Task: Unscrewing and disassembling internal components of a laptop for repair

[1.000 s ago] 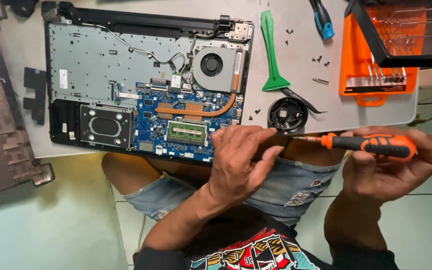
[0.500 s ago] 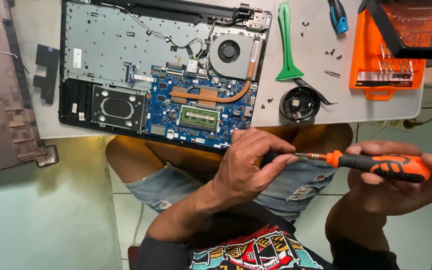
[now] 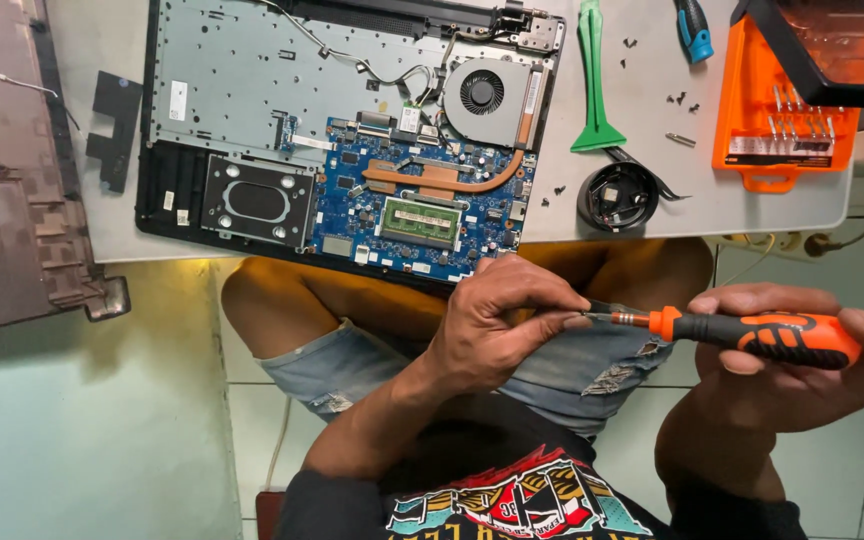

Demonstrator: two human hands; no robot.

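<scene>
A screwdriver (image 3: 752, 335) with an orange and black handle lies level in the lower right of the frame, held over the person's lap below the bench edge. The right hand (image 3: 802, 375) is closed around its handle, and the left hand (image 3: 502, 325), at centre, pinches the metal tip between thumb and fingertips. Above them, on the pale bench (image 3: 652, 195), an opened laptop (image 3: 342, 140) fills the upper middle, showing one blue circuit board, one round fan, one copper heat pipe and one green memory stick with a white label. A small white rectangular label sits on its grey panel at upper left. To the right lie one green plastic pry tool (image 3: 592, 85), a round black part (image 3: 617, 195), a blue-handled tool (image 3: 694, 28) and several loose screws (image 3: 680, 100). An orange bit tray (image 3: 782, 120) with a pale label strip sits at upper right. The grey laptop cover (image 3: 2, 170) lies at far left.
</scene>
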